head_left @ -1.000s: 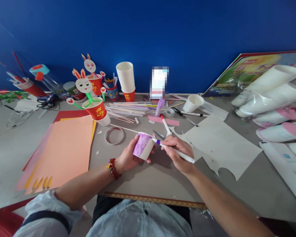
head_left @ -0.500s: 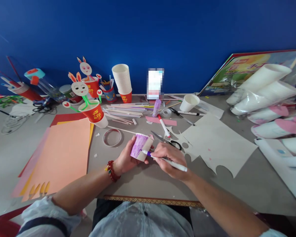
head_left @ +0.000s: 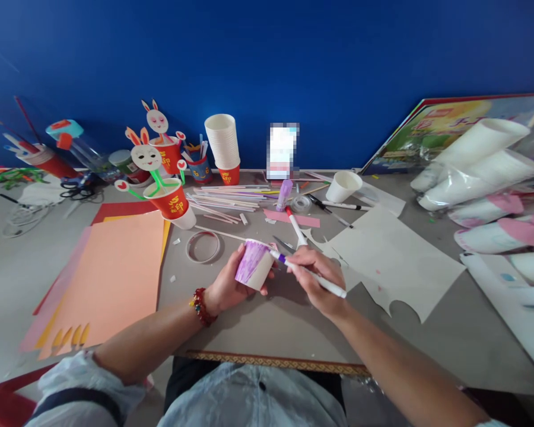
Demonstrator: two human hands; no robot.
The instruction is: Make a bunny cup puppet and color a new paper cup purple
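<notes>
My left hand is wrapped around a paper cup, tilted above the table. Purple strokes cover the cup's left and middle part, while its right side stays white. A purple marker with a white barrel is gripped in my right hand, its tip at the upper right part of the cup's wall. Just beyond my right hand lie a red-capped marker and scissors, the latter partly hidden by the hand. A roll of tape lies left of the cup.
Coloured paper sheets lie at left, cut white paper at right. Behind stand rabbit-figure cups, a stack of paper cups, paper sticks, a glue stick and a white cup. Bagged cups lie far right.
My right hand has moved the marker tip up and to the right, from the cup's lower middle toward its rim. My left hand keeps the cup in nearly the same place.
</notes>
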